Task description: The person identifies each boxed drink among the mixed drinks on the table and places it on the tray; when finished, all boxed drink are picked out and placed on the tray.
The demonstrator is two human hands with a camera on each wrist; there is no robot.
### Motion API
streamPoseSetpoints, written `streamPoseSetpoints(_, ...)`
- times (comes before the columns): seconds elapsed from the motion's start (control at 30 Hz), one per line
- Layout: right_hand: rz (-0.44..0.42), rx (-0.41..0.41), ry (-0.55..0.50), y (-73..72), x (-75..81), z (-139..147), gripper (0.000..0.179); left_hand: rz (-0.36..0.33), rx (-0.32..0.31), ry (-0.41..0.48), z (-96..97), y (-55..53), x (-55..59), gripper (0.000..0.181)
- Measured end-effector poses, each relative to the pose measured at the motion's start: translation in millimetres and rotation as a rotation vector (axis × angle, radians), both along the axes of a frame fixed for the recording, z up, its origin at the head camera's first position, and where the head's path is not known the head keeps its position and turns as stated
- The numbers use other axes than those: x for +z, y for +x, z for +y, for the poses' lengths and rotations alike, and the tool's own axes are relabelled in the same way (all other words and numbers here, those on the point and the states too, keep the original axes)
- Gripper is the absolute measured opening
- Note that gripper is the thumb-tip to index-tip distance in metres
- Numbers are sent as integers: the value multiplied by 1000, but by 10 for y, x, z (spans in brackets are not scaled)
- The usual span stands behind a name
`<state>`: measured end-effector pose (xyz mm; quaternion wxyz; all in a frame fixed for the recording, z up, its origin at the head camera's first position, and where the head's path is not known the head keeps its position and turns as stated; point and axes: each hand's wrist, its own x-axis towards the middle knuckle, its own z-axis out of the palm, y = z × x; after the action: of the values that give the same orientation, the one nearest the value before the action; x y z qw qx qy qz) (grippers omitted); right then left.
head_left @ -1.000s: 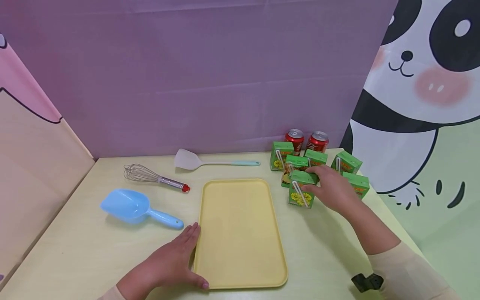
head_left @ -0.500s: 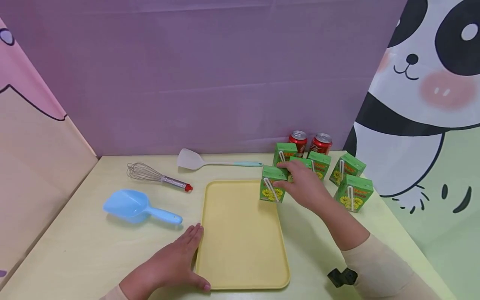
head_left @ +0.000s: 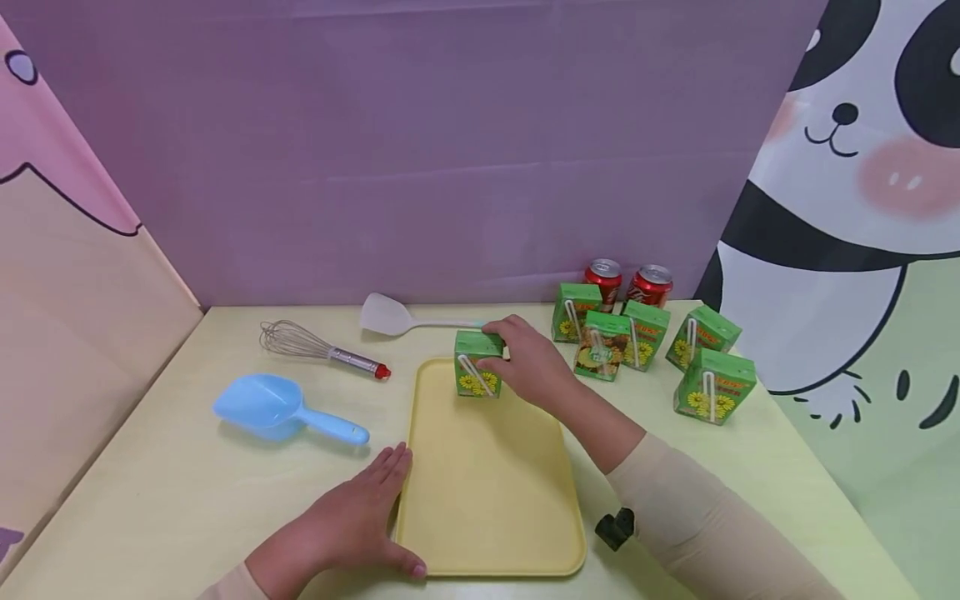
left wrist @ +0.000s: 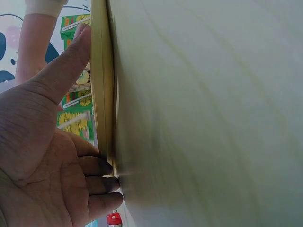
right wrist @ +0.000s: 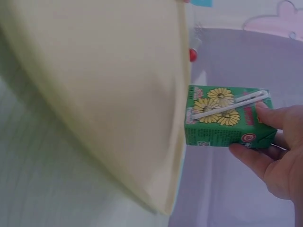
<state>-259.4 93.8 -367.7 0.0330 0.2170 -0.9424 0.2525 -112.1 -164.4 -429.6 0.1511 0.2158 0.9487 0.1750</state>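
Observation:
My right hand [head_left: 536,364] grips a green drink carton [head_left: 477,367] near its top, thumb on one side and fingers on the other. The carton, with yellow flowers and a white straw on its front [right wrist: 222,111], is over the far end of a yellow tray [head_left: 491,533]. Whether its base touches the tray, I cannot tell. My left hand [head_left: 356,517] rests at the tray's near left edge, fingers straight and thumb at the front corner; in the left wrist view the thumb [left wrist: 61,71] lies along the tray's rim [left wrist: 102,85].
Several more green cartons [head_left: 714,387] stand at the right, with two red cans [head_left: 649,287] behind them. Left of the tray lie a blue scoop [head_left: 273,406] and a whisk [head_left: 322,348]. A white spatula [head_left: 386,315] lies behind the tray, before a purple backdrop [head_left: 450,150].
My right hand has carried the carton leftward from the group at the right to above the tray's far end. The left hand has stayed at the tray's edge.

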Motion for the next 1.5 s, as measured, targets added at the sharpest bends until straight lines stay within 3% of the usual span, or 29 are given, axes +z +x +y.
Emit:
streamPoseSetpoints(0.4,-45,16,-15,-187,-140,-422,56,-12,4,-33,13,-27,12,137)
streamPoseSetpoints(0.63,-41,2,-14,-223,-206,-496,56,-22,5,-35,32,-27,12,137)
streamPoseSetpoints(0.8,-42,51,23,-198,-225,-470,63,-20,11,-34,41,-17,11,137)
streamPoseSetpoints(1.0,-6,92,44,-232,-169,-181,72,-13,12,-39,38,-7,-5,137)
streamPoseSetpoints(1.17,24,66,84,-304,56,240,72,-20,15,-35,46,-2,-3,138)
streamPoseSetpoints(1.33,17,-17,173,-325,318,696,72,-20,16,-28,47,0,-12,138)
streamPoseSetpoints(1.5,-2,-145,334,-348,392,1053,69,-21,16,-20,56,-1,-14,138)
